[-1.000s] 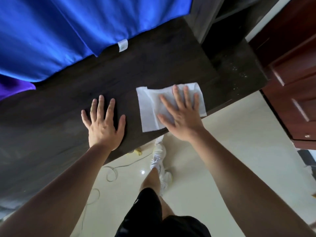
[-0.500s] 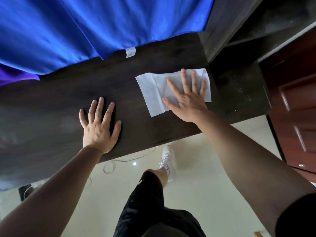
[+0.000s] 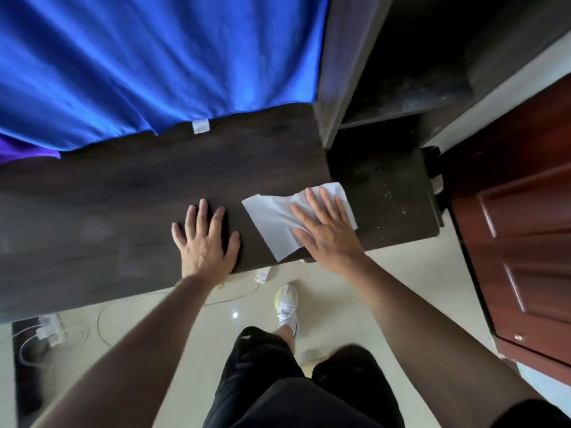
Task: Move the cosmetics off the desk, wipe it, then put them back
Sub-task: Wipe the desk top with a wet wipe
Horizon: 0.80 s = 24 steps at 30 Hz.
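So the right hand (image 3: 327, 230) is flat, fingers straight and a bit spread, pressing down on a crumpled white paper wipe (image 3: 272, 223) that sits on the dark brown wooden desk top (image 3: 123, 211). The wipe sticks out past the thumb side, and its near corner sits right at the desk's front edge, with the heel of that hand hanging over the edge. The left hand (image 3: 205, 242) is just beside it, palm down on bare wood, fingers splayed and gripping nothing, apart from the wipe. Out past the left pinky there's a long open stretch of desk. Beyond the right fingertips the top meets a darker side section dotted with pale dusty specks (image 3: 392, 199), and a grey-brown upright panel (image 3: 340, 72) boxes that end in. Ahead of both sets of fingertips a bright blue draped cloth (image 3: 154, 57) with a small white tag (image 3: 200, 126) hangs onto the desk's back edge. A reddish-brown panelled door (image 3: 525, 242) stands past the desk's right end, and a white power strip with cables (image 3: 46, 332) sits on the floor below.
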Available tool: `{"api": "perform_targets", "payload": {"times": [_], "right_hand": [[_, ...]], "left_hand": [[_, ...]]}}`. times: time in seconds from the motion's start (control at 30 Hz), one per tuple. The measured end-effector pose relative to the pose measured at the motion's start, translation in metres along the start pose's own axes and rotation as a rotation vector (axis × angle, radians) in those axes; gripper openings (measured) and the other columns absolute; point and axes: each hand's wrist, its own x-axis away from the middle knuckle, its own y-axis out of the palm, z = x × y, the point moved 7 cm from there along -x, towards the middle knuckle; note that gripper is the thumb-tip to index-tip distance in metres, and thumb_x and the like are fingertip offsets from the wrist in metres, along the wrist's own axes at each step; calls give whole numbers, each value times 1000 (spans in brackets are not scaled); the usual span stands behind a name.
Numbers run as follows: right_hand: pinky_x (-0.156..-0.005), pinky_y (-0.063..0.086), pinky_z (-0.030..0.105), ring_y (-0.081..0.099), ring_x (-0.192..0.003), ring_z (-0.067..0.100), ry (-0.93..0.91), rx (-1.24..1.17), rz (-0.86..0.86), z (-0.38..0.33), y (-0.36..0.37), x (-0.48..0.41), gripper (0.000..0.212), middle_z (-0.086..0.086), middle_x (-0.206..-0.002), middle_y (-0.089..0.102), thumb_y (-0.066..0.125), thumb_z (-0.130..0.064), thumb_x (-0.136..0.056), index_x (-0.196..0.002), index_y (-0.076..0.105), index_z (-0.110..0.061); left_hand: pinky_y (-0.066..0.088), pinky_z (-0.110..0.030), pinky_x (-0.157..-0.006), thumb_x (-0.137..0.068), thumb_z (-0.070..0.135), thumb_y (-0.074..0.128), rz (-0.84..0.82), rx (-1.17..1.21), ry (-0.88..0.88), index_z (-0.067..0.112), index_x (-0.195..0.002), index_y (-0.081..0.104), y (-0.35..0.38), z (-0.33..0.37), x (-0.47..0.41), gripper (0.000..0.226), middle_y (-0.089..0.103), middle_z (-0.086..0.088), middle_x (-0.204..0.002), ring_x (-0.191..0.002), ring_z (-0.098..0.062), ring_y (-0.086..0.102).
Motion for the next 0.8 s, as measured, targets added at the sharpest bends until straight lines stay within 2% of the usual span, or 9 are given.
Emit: {"api": "perform_targets", "payload": {"times": [0.13, 0.2, 0.27, 0.4, 0.5, 0.6, 0.67, 0.73, 0.8], "right_hand": [[-122, 28, 45, 26, -151, 33, -25, -108, 99, 17, -19, 15, 48, 13, -158, 39, 51, -32, -105, -147, 49, -10], [-117, 38, 39, 37, -146, 29, -29, -189, 125, 34, -25, 19, 41, 12, -153, 47, 53, -22, -104, -143, 54, -7], [-110, 44, 34, 42, -144, 23, 9, -313, 101, 60, -28, 27, 39, 8, -153, 47, 48, -18, -106, -143, 53, -9], [-113, 41, 34, 48, -139, 22, 110, -498, 132, 130, -46, 51, 37, 7, -151, 50, 46, -12, -107, -142, 53, -4], [-108, 45, 38, 54, -133, 24, 129, -511, 143, 181, -65, 64, 35, 7, -148, 54, 45, -14, -107, -138, 58, -5], [-100, 50, 38, 54, -131, 24, 103, -464, 148, 226, -86, 62, 35, 2, -150, 51, 42, -22, -108, -138, 59, -13], [-103, 48, 36, 51, -134, 22, 64, -435, 177, 241, -96, 55, 37, 3, -151, 50, 40, -27, -108, -138, 58, -16], [-104, 43, 29, 49, -137, 20, 28, -439, 209, 251, -95, 52, 39, 4, -151, 49, 37, -32, -108, -139, 58, -19], [-107, 40, 29, 47, -138, 23, -28, -415, 211, 258, -79, 56, 38, 8, -152, 48, 39, -31, -108, -138, 59, -19]], "left_hand": [[12, -65, -115, -91, 54, 34, -39, -10, 120, 24, -146, 37, 18, 78, 11, 63, 24, -9, -162, -149, -32, 17], [12, -65, -115, -92, 53, 34, -40, -14, 136, 22, -146, 38, 24, 110, 13, 62, 26, -10, -161, -149, -33, 18], [9, -65, -116, -92, 51, 36, -35, -18, 109, 22, -146, 39, 31, 137, 16, 62, 25, -11, -162, -149, -32, 16], [8, -66, -116, -91, 50, 38, -8, 6, 53, 25, -146, 39, 43, 191, 28, 61, 21, -13, -162, -150, -34, 13], [7, -65, -117, -91, 48, 43, 32, 36, -23, 23, -148, 38, 54, 239, 42, 62, 18, -15, -163, -151, -34, 12], [3, -61, -119, -93, 43, 47, 104, 37, -23, 18, -148, 40, 70, 292, 45, 61, 19, -17, -162, -151, -35, 13], [3, -57, -121, -94, 36, 47, 146, 56, -16, 13, -145, 43, 78, 316, 42, 56, 23, -19, -161, -150, -35, 16], [8, -57, -122, -95, 25, 45, 156, 99, -6, 7, -142, 46, 91, 335, 43, 51, 26, -22, -159, -150, -37, 18], [18, -57, -119, -95, 17, 41, 126, 158, 13, 3, -140, 48, 109, 342, 47, 48, 27, -25, -157, -149, -39, 19]]}}
